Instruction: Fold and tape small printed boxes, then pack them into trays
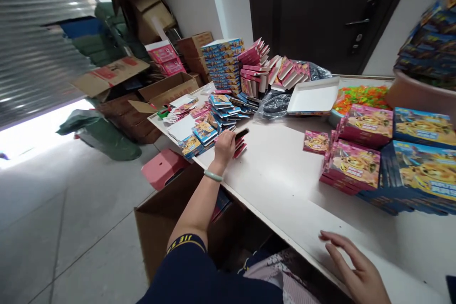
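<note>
My left hand (225, 146), with a pale green bangle at the wrist, reaches over the table's left part. Its fingers are closed around a thin dark flat item (242, 133), whose kind I cannot make out. Small pink-edged booklets or flat boxes (240, 147) lie right under and beside that hand. Just left of it are blue picture boxes (204, 132) in loose piles. My right hand (356, 263) hovers at the near right of the white table (278, 166), fingers apart, holding nothing. A single small pink box (316, 141) lies flat on the tabletop.
Stacked pink boxes (356, 164) and blue boxes (427, 166) stand at right, near a basin of bright plastic pieces (363, 97). An open white tray-like box (313, 96) rests at the back. Below the edge sits an open carton (153, 237), beside a pink stool (164, 168).
</note>
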`<move>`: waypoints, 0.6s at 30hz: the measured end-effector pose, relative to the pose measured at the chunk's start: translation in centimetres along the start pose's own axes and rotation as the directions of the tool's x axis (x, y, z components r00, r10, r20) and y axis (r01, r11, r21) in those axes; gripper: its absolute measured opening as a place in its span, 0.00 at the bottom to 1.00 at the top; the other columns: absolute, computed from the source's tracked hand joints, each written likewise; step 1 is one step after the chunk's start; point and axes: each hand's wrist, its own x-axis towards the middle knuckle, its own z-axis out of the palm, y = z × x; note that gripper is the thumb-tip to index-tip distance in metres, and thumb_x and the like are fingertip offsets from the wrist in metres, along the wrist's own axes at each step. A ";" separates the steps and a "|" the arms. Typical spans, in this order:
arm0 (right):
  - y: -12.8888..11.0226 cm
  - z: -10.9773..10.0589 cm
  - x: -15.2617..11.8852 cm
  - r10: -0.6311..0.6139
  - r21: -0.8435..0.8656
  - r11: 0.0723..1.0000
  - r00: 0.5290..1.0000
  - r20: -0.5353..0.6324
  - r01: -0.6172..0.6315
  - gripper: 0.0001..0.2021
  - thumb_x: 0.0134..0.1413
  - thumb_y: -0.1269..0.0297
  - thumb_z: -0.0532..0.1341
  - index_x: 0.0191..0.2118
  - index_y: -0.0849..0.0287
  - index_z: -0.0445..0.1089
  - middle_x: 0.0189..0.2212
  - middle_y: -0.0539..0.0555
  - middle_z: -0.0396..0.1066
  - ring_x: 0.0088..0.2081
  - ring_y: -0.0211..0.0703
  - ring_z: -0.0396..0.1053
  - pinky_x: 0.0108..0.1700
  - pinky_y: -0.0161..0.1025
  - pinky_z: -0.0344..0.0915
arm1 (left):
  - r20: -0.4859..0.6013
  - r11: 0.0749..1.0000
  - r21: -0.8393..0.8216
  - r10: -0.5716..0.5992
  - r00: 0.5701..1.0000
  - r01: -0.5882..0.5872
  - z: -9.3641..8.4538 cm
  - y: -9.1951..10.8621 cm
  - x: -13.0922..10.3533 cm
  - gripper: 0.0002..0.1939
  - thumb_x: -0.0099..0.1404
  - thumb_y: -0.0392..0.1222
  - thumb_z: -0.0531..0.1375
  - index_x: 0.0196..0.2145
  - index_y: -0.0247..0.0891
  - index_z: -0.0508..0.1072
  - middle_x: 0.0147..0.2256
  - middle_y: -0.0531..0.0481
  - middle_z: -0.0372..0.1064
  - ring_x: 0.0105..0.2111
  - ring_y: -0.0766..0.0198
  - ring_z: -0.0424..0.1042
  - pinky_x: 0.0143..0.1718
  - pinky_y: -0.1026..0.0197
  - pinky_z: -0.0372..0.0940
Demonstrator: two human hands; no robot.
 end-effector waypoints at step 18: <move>3.0 -2.9 -1.0 -0.039 0.003 0.999 0.851 -0.524 0.048 0.11 0.57 0.55 0.62 0.41 0.55 0.74 0.39 0.56 0.74 0.42 0.47 0.73 0.44 0.45 0.71 | 0.355 0.376 -0.903 0.374 0.857 0.209 11.0 18.2 -19.0 0.13 0.67 0.47 0.59 0.46 0.39 0.71 0.44 0.45 0.68 0.43 0.62 0.70 0.45 0.59 0.68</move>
